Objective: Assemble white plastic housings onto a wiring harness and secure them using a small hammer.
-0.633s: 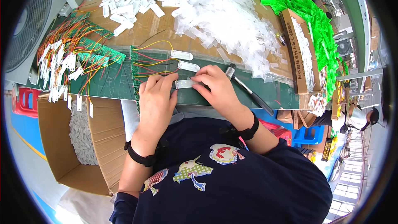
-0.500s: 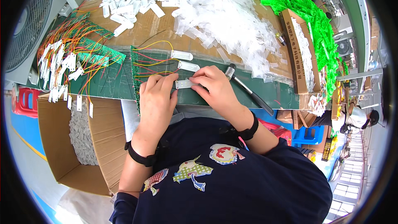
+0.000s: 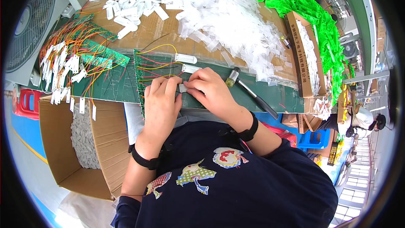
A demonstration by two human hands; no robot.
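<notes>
My left hand [image 3: 162, 99] and my right hand [image 3: 207, 88] meet at the near edge of the green work surface, fingertips pinched on a small white rectangular plastic case [image 3: 183, 88]. Fingers of both hands cover most of it. Just beyond them lie two similar white cases, the farther one [image 3: 185, 58] and the nearer one [image 3: 191, 68], in line with red, yellow and black wires. The wires come from a narrow green circuit board strip [image 3: 140, 82] left of my left hand. To the right of my right hand rests a hammer [image 3: 255, 94] with a black handle.
Piles of white cases [image 3: 126, 12] and clear plastic pieces [image 3: 236, 29] cover the cardboard beyond. Wired boards [image 3: 101, 52] hang at left above an open carton [image 3: 107, 152]. At right are a narrow carton [image 3: 297, 55], green material [image 3: 291, 0] and a blue stool [image 3: 314, 139].
My right hand has moved left, toward my left hand. Its fingers now cover more of the small white case, which shows only a short stretch between both hands.
</notes>
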